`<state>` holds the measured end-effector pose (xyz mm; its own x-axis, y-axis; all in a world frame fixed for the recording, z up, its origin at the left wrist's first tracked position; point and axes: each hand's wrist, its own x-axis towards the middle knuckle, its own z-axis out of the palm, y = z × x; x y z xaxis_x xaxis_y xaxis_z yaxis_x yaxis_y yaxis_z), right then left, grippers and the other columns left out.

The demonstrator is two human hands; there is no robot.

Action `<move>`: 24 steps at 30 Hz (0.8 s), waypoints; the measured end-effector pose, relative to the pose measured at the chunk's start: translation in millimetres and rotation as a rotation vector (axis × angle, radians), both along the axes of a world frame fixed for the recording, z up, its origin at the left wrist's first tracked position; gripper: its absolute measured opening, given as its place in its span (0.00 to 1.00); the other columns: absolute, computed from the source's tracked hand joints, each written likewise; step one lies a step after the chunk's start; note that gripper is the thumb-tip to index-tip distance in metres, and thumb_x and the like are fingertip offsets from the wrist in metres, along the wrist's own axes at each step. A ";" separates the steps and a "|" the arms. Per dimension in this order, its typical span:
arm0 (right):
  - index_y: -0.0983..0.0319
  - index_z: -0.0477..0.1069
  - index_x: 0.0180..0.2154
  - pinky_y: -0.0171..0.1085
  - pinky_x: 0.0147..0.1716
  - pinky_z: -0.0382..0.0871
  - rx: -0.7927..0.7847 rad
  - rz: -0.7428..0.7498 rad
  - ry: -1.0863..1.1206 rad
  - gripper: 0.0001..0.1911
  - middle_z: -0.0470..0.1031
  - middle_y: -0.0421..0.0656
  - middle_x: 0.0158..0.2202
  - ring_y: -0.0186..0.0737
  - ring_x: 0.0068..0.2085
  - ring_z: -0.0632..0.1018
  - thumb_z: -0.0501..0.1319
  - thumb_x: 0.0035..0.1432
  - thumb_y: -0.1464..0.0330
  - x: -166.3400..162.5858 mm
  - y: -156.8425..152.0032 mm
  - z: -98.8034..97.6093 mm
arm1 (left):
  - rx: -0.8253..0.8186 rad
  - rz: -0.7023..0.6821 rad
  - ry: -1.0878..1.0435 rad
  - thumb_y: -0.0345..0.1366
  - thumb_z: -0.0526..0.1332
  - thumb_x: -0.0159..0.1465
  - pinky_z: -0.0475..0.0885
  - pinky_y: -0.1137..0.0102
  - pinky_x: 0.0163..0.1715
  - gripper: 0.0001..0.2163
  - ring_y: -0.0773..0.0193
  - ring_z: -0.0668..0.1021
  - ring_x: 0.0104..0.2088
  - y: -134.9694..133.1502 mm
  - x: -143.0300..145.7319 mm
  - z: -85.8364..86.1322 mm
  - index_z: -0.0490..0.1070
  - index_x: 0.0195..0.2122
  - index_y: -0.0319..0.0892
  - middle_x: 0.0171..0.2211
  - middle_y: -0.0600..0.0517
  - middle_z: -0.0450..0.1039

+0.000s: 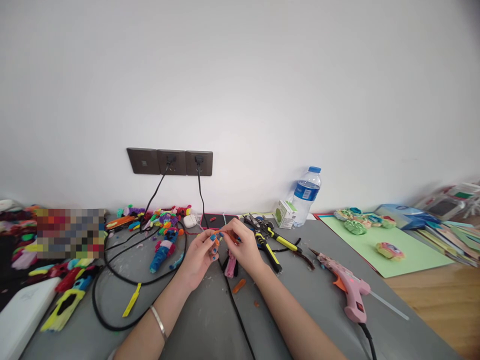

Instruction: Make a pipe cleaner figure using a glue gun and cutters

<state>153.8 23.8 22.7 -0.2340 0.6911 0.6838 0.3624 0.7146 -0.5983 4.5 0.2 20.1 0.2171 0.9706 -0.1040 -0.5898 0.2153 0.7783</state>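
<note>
My left hand point(200, 257) and my right hand point(242, 246) meet over the middle of the grey table. Both pinch a small piece of orange pipe cleaner point(218, 233) between thumb and fingers. Much of it is hidden by the fingertips. Just below my right hand lies a pink and black fuzzy piece point(231, 266), partly covered. Nearer to me, an orange fuzzy scrap point(239, 286) rests on the table. Yellow-and-black pliers point(270, 254) lie right beside my right hand, and a blue fuzzy figure point(161, 255) is left of my left hand.
A pink hot glue gun point(354, 295) with a glue stick lies at right. Behind stand a water bottle point(306, 197) and a small box point(285, 214). Black cable point(98, 305) loops at left, near colourful fuzzy crafts point(165, 220). Green paper point(407, 262) carries several rosettes.
</note>
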 end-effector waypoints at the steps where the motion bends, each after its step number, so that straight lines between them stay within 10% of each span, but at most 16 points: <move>1: 0.60 0.70 0.35 0.35 0.27 0.61 -0.008 0.014 0.002 0.07 0.68 0.42 0.30 0.37 0.29 0.67 0.55 0.65 0.70 -1.1 -1.0 0.4 | 0.005 0.025 -0.009 0.40 0.73 0.50 0.61 0.76 0.23 0.15 0.74 0.65 0.23 0.1 0.1 0.0 0.72 0.33 0.40 0.25 0.57 0.66; 24: 0.60 0.73 0.34 0.33 0.24 0.60 -0.089 0.051 0.054 0.07 0.66 0.39 0.26 0.34 0.25 0.67 0.57 0.62 0.69 -9.5 -0.5 -3.2 | 0.147 0.255 0.245 0.38 0.72 0.51 0.75 0.71 0.32 0.14 0.65 0.77 0.30 6.9 -10.9 -1.8 0.77 0.37 0.41 0.32 0.51 0.77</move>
